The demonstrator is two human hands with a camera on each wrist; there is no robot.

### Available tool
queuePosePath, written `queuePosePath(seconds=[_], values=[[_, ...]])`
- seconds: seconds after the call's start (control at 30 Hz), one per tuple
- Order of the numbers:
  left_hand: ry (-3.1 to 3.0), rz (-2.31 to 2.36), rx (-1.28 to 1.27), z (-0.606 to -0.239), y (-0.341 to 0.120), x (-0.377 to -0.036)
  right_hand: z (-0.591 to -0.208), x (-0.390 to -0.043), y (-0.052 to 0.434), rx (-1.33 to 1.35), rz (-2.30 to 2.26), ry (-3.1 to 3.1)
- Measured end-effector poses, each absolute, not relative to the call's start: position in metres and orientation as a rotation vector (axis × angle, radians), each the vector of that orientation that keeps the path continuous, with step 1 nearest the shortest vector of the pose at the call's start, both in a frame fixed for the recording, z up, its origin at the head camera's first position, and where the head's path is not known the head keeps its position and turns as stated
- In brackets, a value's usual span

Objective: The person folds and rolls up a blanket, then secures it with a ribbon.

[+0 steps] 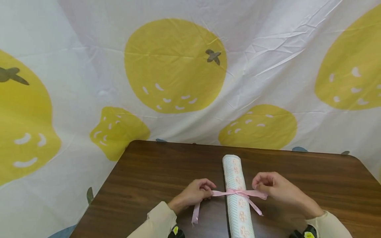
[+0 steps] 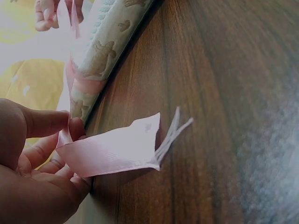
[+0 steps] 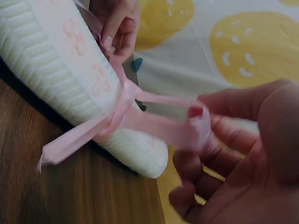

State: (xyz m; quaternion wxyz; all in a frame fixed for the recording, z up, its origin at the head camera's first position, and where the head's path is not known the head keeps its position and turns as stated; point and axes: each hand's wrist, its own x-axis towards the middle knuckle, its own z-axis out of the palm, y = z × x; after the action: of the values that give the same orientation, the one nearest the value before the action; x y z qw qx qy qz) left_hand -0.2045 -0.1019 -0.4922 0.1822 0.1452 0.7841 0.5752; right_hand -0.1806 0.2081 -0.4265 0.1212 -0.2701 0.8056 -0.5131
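Note:
A rolled white towel (image 1: pixel 240 208) with a pale green ribbed band and peach-coloured motifs lies lengthwise on the table. Around its middle runs a pink ribbon (image 1: pixel 236 191), crossed in a knot on top. On the left, my left hand (image 1: pixel 194 193) pinches one ribbon length between thumb and fingers, its frayed tail (image 2: pixel 117 149) hanging below. To the right of the roll, my right hand (image 1: pixel 275 186) pinches a ribbon loop (image 3: pixel 198 126) that comes out of the knot. Another loose ribbon end (image 3: pixel 70 142) slants down over the towel's side.
The dark wood table (image 1: pixel 166 165) has rounded back corners. Close behind it hangs a white curtain (image 1: pixel 98 66) printed with large yellow fruit. Black devices with yellow marks (image 1: pixel 309 233) sit on both wrists, beside cream sleeves (image 1: pixel 159 219).

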Motion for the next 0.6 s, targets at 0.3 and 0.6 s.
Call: queuePosePath(seconds=[0.3, 0.6], values=[[2.217, 1.62, 0.384, -0.489, -0.102, -0.204, -0.429, -0.179, 0.218, -0.902, -1.589, 2.205], [2.219, 1.619, 0.375, -0.49, -0.102, -0.203, -0.426, -0.177, 0.23, -0.883, -1.511, 2.275]])
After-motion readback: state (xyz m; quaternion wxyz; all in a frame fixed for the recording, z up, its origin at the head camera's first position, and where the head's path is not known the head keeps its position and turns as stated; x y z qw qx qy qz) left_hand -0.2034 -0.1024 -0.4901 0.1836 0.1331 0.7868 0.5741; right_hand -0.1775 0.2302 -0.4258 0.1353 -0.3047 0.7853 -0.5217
